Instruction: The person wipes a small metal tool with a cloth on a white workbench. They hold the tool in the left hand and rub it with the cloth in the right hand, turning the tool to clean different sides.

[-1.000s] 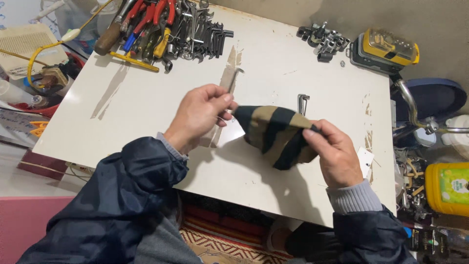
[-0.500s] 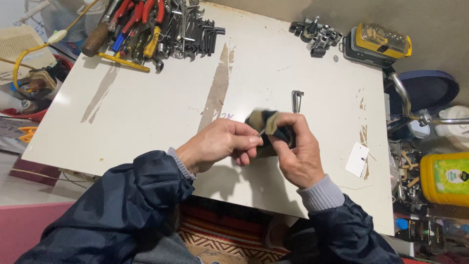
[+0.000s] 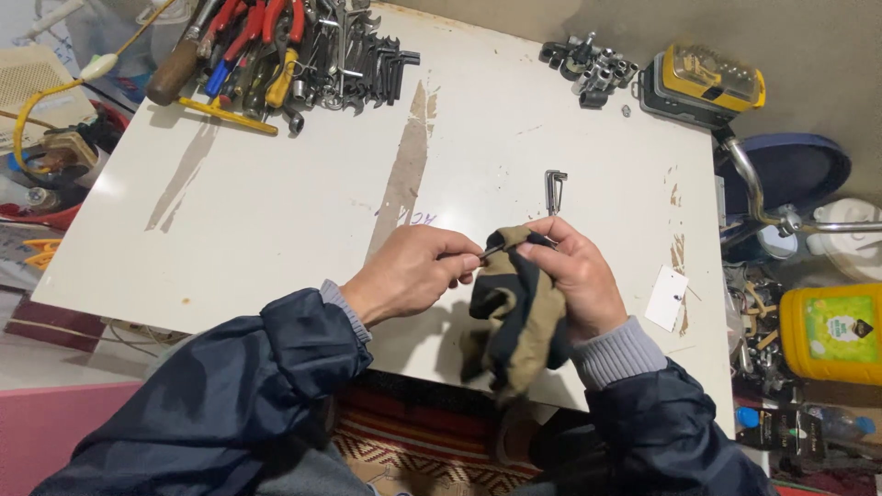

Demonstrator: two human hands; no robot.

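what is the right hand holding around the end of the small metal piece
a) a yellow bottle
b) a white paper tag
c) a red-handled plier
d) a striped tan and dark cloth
d: the right hand grips a bunched tan and dark striped cloth, wrapped about the tip of the thin dark metal piece that the left hand pinches from the other side, above the white table.

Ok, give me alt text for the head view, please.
Over a white table, the left hand pinches a thin dark metal piece against a tan and dark cloth bunched in the right hand. A small metal hook-shaped part lies just beyond; hand tools are piled far left.
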